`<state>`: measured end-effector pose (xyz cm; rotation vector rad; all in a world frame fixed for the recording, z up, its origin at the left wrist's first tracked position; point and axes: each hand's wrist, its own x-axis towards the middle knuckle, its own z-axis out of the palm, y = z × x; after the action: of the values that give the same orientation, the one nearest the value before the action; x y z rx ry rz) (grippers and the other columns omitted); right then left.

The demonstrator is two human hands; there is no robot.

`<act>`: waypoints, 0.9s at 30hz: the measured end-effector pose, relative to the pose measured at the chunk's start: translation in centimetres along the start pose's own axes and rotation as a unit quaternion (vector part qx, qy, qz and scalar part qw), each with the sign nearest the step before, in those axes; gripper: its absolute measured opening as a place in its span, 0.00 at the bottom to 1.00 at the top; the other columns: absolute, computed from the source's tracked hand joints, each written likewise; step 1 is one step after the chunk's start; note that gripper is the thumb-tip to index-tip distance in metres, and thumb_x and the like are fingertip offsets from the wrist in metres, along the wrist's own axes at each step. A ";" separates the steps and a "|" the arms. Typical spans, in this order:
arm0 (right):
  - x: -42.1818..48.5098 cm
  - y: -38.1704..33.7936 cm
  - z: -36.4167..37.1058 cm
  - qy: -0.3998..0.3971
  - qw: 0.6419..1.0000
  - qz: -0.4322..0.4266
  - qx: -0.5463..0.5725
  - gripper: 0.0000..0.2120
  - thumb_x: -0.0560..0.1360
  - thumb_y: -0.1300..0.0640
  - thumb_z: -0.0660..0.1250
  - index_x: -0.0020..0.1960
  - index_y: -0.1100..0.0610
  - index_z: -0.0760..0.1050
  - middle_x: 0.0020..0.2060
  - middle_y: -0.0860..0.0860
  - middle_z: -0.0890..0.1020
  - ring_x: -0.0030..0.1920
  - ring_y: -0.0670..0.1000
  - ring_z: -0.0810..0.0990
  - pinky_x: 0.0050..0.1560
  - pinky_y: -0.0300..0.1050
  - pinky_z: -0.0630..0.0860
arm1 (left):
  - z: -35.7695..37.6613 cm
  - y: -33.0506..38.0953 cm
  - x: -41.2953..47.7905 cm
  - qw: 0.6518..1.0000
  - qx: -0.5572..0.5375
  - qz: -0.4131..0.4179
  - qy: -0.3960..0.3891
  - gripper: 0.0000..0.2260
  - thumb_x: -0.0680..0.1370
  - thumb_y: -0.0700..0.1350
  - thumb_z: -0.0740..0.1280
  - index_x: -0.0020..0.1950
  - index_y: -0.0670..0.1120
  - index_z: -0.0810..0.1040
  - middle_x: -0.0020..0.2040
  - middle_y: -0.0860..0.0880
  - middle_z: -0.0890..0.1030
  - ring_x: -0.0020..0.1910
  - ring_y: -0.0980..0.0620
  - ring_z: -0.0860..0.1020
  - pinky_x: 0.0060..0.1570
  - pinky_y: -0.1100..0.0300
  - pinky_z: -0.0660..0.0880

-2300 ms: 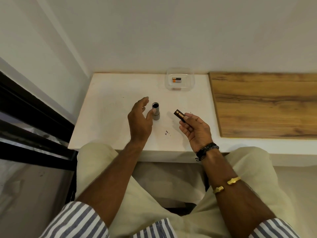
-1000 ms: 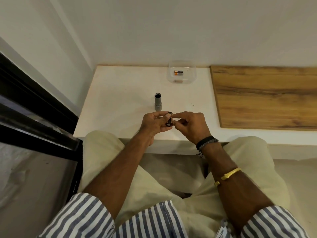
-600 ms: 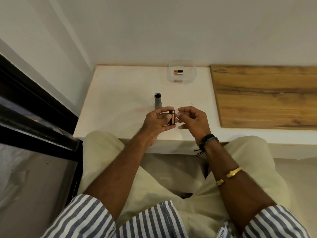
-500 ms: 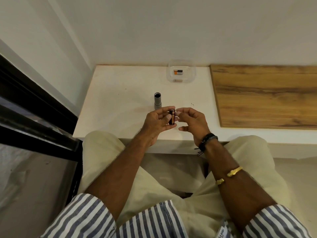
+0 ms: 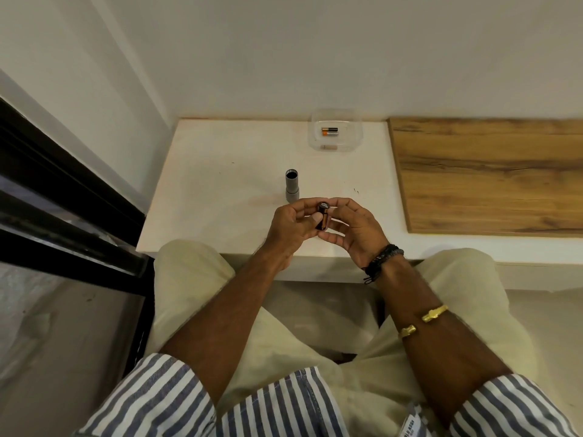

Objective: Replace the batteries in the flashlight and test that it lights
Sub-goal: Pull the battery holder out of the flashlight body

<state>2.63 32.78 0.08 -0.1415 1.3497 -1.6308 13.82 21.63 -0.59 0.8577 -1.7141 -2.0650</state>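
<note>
The grey flashlight body (image 5: 291,185) stands upright on the white table (image 5: 220,171), its open end facing up. Just in front of it I hold a small dark cartridge with copper-coloured batteries, the battery holder (image 5: 322,216), upright between both hands. My left hand (image 5: 291,227) pinches it from the left with thumb and fingers. My right hand (image 5: 353,228) touches its top and right side with its fingertips. Two spare batteries (image 5: 330,131) lie in a clear plastic tray (image 5: 336,143) at the back of the table.
A wooden board (image 5: 489,175) covers the surface to the right of the white table. A dark window frame (image 5: 63,197) runs along the left. My knees sit right under the table's front edge.
The battery holder passed from my right hand alone into both hands in front of the flashlight body. My left hand left the flashlight body, which stays standing.
</note>
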 end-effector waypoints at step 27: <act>0.3 0.1 0.6 0.036 0.998 0.030 0.049 0.14 0.73 0.69 0.56 0.54 0.59 0.75 0.49 0.57 0.80 0.51 0.58 0.79 0.45 0.49 0.82 | 1.2 -0.9 -0.1 0.987 0.131 0.085 0.035 0.14 0.78 0.34 0.68 0.64 0.42 0.81 0.56 0.44 0.86 0.55 0.48 0.84 0.59 0.45 0.80</act>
<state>2.92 32.15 0.14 0.0154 1.3123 -1.6615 13.25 22.79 -1.28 0.8148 -1.9745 -1.7068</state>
